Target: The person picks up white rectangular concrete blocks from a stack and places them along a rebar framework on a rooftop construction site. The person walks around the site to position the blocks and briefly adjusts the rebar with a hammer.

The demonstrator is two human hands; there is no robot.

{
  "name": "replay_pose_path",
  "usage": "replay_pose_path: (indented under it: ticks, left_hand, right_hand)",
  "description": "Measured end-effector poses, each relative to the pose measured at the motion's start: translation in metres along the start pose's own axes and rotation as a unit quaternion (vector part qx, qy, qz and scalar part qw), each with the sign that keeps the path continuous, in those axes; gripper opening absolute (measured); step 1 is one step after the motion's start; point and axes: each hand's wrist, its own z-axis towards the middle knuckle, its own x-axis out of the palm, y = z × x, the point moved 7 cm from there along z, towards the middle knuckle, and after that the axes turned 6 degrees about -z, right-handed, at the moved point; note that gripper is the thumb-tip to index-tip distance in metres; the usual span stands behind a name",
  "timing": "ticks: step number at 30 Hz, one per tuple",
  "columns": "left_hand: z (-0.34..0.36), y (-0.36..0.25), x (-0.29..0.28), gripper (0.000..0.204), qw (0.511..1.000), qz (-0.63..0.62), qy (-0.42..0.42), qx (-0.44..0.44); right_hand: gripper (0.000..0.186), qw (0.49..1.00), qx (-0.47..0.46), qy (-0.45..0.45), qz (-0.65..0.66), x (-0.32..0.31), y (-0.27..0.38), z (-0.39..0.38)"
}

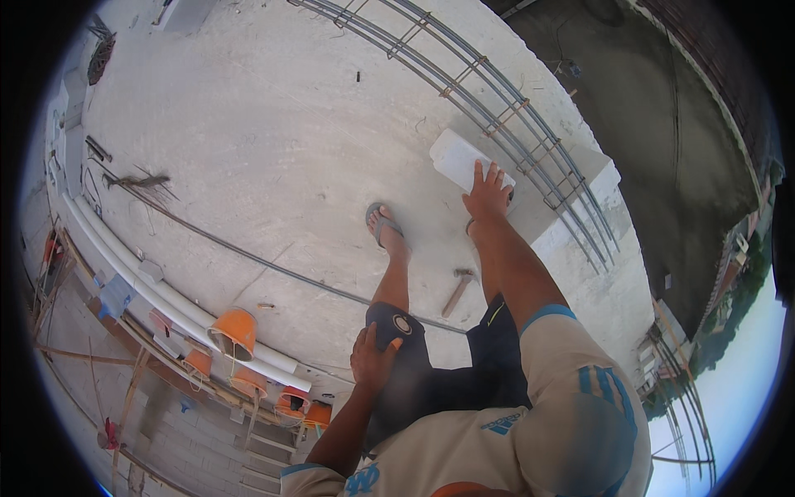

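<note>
White block (454,157): flat on the concrete slab (248,108), toward the slab's right edge, just beside the rebar cage (509,110); near end under the right fingers, rounded far end bare and beyond the fingertips.
Right hand (489,197): laid over the white block's near end, back of the hand upward.
Right fingers (478,176): slightly apart, touching the block's top from above; cannot tell whether clamped round its side.
Left hand (373,358): on the left knee, over dark shorts (451,381), well apart from the white block; thumb away from the other fingers.
Hammer (456,296): on the slab, between left foot (385,224) and right forearm, head away from the body.
Left foot: in a grey sandal, on the slab, to the left of the white block.
Long rod (273,265): across the slab, from near its left edge toward the legs.
White pipes (277,356): along the slab's left edge.
Orange bucket (234,331): beside the white pipes.
</note>
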Motion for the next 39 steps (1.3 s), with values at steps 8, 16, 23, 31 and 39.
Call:
replay_pose_path:
  ticks: [8,16,23,31,39]
  left_hand:
    - [-0.040,0.005,0.011,0.074,0.999,0.002,0.020,-0.031]
    - [-0.102,0.033,-0.022,0.070,0.976,-0.172,0.098,0.094]
    - [-0.079,0.095,-0.088,0.053,0.988,-0.042,0.048,0.144]
    - [-0.045,0.196,-0.092,0.047,0.992,-0.094,0.004,0.080]
    - [-0.060,0.234,-0.081,0.046,0.983,-0.171,0.040,0.051]
  right_hand:
    - [0.054,0.977,-0.119,0.136,0.117,0.044,-0.039,-0.098]
    - [0.066,0.969,-0.171,0.154,0.094,-0.078,-0.146,-0.230]
    - [0.050,0.947,-0.013,0.173,0.271,-0.130,-0.154,-0.281]
    - [0.054,0.904,-0.419,0.084,-0.006,-0.149,-0.064,-0.286]
    - [0.052,0.951,-0.100,0.136,0.259,-0.246,0.021,-0.339]
